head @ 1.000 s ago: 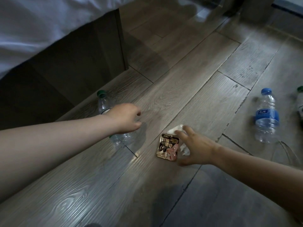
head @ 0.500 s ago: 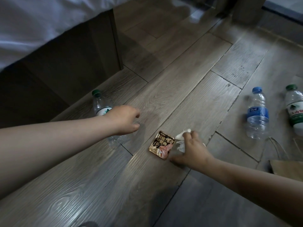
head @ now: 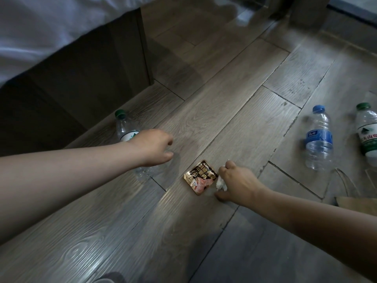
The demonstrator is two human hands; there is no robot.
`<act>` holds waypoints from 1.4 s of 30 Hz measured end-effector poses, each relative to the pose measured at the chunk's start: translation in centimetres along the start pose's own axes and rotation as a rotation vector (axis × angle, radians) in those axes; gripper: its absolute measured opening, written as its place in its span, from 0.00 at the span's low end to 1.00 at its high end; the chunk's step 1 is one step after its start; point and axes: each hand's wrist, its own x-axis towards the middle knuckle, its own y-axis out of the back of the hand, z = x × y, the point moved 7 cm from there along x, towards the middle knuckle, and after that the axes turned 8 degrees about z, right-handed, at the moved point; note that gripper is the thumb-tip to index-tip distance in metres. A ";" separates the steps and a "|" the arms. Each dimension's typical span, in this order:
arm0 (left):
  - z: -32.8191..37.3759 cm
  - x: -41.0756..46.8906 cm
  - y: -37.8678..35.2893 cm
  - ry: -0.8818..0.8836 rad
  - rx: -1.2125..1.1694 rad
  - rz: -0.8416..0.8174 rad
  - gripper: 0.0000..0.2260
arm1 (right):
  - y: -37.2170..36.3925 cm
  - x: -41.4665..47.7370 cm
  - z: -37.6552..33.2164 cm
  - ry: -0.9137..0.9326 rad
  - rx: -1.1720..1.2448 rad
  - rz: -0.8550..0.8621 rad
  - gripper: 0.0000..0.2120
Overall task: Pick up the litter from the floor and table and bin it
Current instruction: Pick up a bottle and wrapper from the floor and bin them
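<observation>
A small gold and black snack wrapper (head: 201, 177) lies flat on the wooden floor. Just right of it my right hand (head: 237, 183) grips a crumpled white tissue (head: 221, 184) with curled fingers, the thumb touching the floor. My left hand (head: 152, 147) hovers with loosely curled fingers over a clear plastic bottle with a green cap (head: 126, 129) that lies on the floor; whether it touches the bottle is unclear. The hand hides the bottle's lower half.
Two more plastic bottles lie at the right: a blue-capped one (head: 318, 137) and a green-capped one (head: 367, 133). A brown paper bag (head: 355, 203) with handles shows at the right edge. A bed with a dark wooden base (head: 81, 68) and white sheet fills the upper left.
My right hand went from spread fingers over the tissue to fingers curled round it. My left hand stayed above the green-capped bottle. The view shifted, showing the second bottle and paper bag at the right.
</observation>
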 end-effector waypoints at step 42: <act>-0.6 -0.2 0.1 0.012 0.001 0.010 0.16 | 1.8 -1.6 3.0 -0.213 0.451 0.165 0.06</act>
